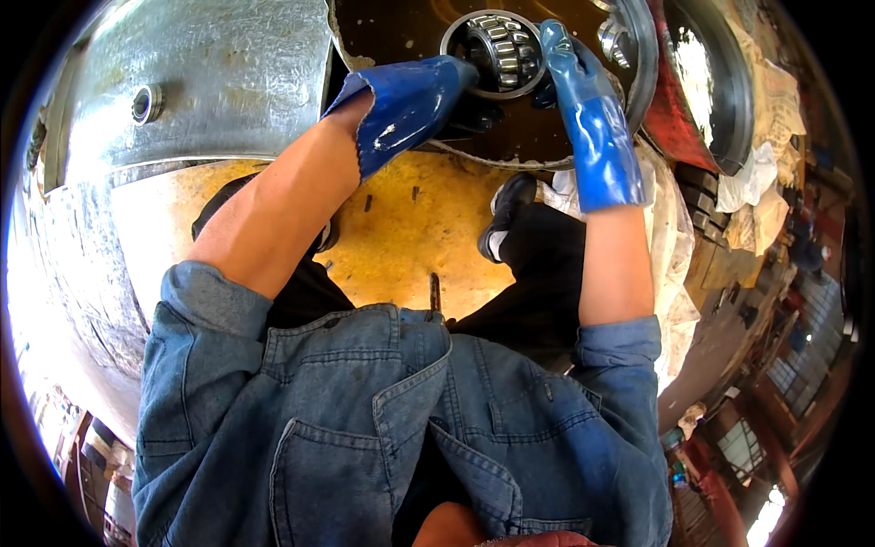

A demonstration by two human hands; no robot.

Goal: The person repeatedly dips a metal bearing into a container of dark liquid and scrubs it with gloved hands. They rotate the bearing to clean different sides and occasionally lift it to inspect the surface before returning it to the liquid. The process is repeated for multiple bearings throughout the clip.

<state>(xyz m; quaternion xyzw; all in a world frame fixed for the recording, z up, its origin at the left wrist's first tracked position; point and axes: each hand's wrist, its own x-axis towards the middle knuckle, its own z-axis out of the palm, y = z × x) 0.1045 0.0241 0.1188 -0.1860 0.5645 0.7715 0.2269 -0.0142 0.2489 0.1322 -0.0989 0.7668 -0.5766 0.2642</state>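
A large steel roller bearing [499, 53], with shiny rollers inside its outer ring, is held over a round drum [533, 164] of dark brown liquid. My left hand [442, 87], in a blue rubber glove, grips the bearing at its left and lower edge; its fingertips are partly hidden in shadow there. On the opposite side my right hand [572, 77], gloved the same way, has its thumb and fingers round the ring's right edge. Another bearing [616, 41] shows at the drum's right side.
To the left lies a wet metal work surface [232, 82] with a small bearing [146, 105] on it. A red drum [682, 109] stands at the right, beside crumpled plastic sacks [761, 196]. My feet rest on a yellow floor plate [401, 228].
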